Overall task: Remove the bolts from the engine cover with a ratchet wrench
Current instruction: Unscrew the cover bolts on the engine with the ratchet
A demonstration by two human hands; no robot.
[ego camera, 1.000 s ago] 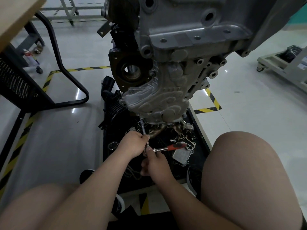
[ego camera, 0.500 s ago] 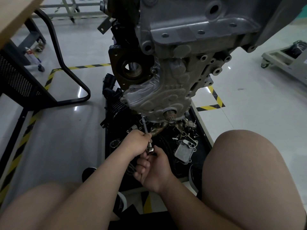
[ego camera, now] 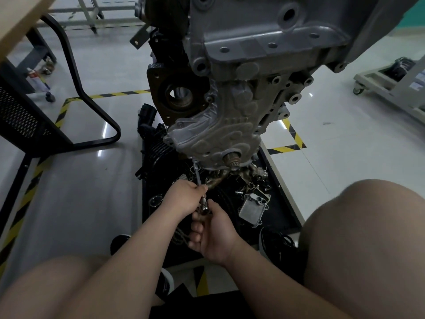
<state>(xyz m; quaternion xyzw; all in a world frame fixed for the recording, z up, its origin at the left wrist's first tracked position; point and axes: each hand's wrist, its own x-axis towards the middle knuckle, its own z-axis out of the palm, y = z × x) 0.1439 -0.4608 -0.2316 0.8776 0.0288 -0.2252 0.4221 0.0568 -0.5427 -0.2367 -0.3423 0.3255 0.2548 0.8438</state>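
Note:
The grey cast engine cover (ego camera: 216, 137) hangs on the engine above a black tray. A thin ratchet extension bar (ego camera: 197, 174) runs from a bolt at the cover's lower left edge down to my hands. My left hand (ego camera: 184, 198) grips the lower end of the bar. My right hand (ego camera: 210, 231) is curled round the ratchet wrench just below; the chrome head (ego camera: 204, 207) shows between the hands and the handle is hidden in my palm. The crank snout (ego camera: 232, 160) sticks out to the right of the bar.
The black tray (ego camera: 287, 212) holds loose bolts, a metal oil cooler block (ego camera: 253, 209) and other engine parts. A black desk frame (ego camera: 92, 125) stands at left, a wheeled cart (ego camera: 391, 88) at far right. My bare knees fill the foreground.
The orange ratchet handle, which stuck out to the right a second ago, has swung toward me and is now covered by my right hand. My left hand stayed on the bar.

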